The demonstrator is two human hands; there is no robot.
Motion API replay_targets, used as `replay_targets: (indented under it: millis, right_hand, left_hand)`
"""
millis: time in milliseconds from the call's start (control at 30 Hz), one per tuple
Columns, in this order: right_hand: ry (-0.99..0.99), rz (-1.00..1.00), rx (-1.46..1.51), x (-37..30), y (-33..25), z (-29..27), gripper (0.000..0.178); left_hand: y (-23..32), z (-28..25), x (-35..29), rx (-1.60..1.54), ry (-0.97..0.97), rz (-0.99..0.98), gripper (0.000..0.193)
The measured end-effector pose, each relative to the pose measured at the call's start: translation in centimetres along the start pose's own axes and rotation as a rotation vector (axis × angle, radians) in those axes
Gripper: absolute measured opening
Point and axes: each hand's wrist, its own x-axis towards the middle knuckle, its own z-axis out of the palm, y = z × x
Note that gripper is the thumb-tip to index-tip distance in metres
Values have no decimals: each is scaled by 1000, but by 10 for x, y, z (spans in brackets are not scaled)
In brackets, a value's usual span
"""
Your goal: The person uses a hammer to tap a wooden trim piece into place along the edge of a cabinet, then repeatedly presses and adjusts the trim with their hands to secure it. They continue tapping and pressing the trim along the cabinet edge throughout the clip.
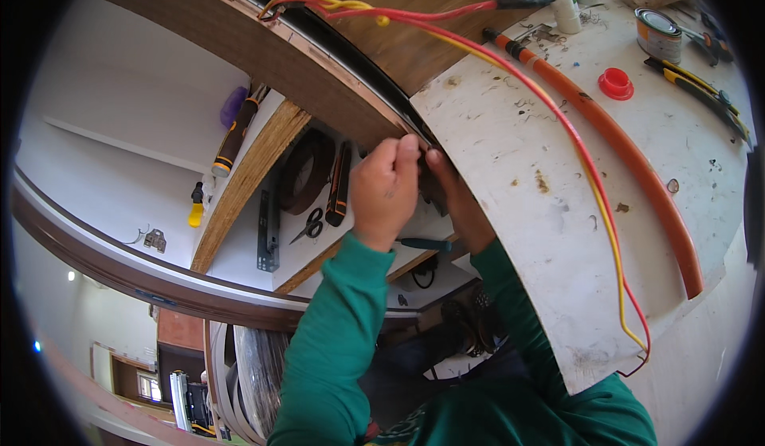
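Observation:
My left hand (pixel 386 191) is closed at the edge of a long brown wooden board (pixel 295 75), with thumb and fingers pressed together. Close on its right, my right hand (pixel 464 205) is bent in at the same edge, partly hidden beside the white worktop. Its fingertips nearly meet those of the left, around something too small or too covered to make out. A black strip (pixel 319 30) runs along the far side of the board. Red and yellow wires (pixel 510 65) come out near the board's upper end and arc over the worktop.
On the stained white worktop (pixel 526 231) lie an orange tube (pixel 606 127), a red cap (pixel 615 84), a tin can (pixel 659 35) and a cutter (pixel 701 95). Scissors (pixel 309 226), a dark tape roll (pixel 307 173), a black-orange tool (pixel 339 184) and a screwdriver (pixel 237 137) sit in the compartments at left.

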Motion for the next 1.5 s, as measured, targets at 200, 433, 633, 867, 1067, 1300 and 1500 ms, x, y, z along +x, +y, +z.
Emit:
replay_targets:
  millis: [200,433,633,867,1067,1300,1500]
  right_hand:
    - [-66,138,118,-61,32,-36,39]
    - [-334,581,-110,-149,76,-96,40]
    - [-599,893,-254,-175,117,-123,39]
    - [-721,432,-508,-180,147,-135,45]
    - [-794,583,-464,-189,162,-130,47]
    - [-816,593,-445,-190,167,-127,46]
    - [-845,614,-436,-189,166,-128,46]
  left_hand:
    - [21,-54,18,856,222,801,14]
    - [30,-55,53,1062,-147,931,11]
    - [41,-53,64,939,-324,934,13]
    - [60,-49,76,1134,-527,829,12]
    - [53,-48,77,1157,-517,853,11]
    - [48,-46,74,1175,-434,895,12]
    - [53,-47,72,1159,-453,885,12]
